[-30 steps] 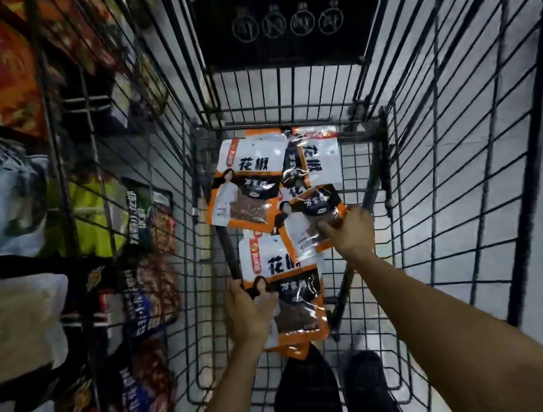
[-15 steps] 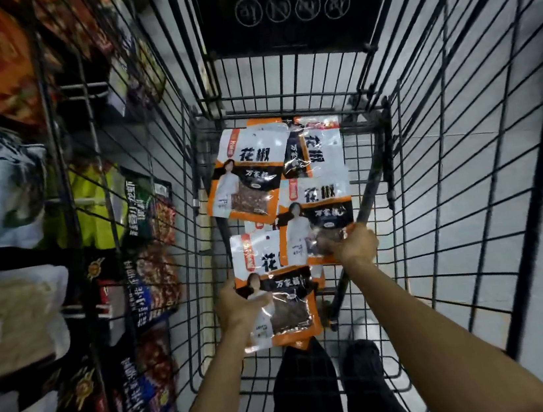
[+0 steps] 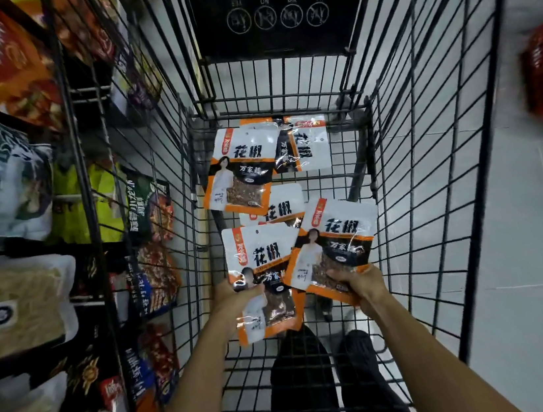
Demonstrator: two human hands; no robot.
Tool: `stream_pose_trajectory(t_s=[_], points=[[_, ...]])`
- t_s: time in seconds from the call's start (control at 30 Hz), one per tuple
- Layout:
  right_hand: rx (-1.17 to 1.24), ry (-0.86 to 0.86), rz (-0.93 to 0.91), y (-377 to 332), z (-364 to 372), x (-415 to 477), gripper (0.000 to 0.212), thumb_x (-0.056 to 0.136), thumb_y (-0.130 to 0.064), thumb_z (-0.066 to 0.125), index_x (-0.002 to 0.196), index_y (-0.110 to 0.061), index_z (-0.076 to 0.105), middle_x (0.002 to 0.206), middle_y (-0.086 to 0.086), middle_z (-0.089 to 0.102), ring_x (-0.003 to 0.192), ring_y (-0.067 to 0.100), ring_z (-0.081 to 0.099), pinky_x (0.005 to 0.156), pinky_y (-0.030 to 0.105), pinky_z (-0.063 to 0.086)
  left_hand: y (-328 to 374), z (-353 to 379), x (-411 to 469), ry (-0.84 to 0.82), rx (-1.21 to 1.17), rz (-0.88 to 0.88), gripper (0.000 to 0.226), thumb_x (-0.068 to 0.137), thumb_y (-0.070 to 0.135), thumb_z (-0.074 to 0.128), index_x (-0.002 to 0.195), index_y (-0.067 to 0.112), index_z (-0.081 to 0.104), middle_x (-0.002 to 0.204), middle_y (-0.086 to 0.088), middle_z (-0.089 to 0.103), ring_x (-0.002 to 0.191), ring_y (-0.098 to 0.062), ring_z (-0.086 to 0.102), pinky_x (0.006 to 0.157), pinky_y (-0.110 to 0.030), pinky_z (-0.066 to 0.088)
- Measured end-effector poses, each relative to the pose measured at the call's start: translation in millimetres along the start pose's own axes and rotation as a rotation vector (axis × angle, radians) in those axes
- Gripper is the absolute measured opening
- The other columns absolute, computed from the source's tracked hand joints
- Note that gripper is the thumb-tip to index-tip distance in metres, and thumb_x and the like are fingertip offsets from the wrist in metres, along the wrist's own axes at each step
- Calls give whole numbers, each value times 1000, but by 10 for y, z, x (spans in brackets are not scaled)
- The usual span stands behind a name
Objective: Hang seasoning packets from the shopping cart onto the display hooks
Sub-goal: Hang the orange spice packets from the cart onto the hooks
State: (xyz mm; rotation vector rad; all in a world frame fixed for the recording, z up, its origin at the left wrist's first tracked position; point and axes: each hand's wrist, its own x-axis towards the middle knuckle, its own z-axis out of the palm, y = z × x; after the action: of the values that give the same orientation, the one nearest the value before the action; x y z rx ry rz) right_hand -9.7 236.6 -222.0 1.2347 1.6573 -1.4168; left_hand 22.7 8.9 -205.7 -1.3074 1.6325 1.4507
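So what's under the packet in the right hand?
Another seasoning packet lies on the cart floor beneath the held packet; only its top shows. Its lower half is covered, so anything further underneath can't be seen.

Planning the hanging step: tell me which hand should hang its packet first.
Probably left: the left hand grips its packet nearer the display shelves; the right hand, gripping another packet, sits farther away.

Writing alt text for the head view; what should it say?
Two hands reach into a black wire shopping cart, left hand gripping one seasoning packet, right hand another packet. More packets lie ahead in the cart; stocked shelves stand left.
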Motion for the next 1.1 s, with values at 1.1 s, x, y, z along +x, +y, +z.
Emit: stream_pose_trajectory(t_s=[1.1], points=[[-367, -767, -935, -823, -554, -3713, 31, 76, -21, 79, 50, -23, 61, 45, -11, 60, 44, 0, 58, 41, 12, 41, -715, -1253, -4528, 845, -466, 781, 41, 74, 36, 76, 93, 3, 61, 96, -17, 65, 91, -25, 62, 74, -39, 49]])
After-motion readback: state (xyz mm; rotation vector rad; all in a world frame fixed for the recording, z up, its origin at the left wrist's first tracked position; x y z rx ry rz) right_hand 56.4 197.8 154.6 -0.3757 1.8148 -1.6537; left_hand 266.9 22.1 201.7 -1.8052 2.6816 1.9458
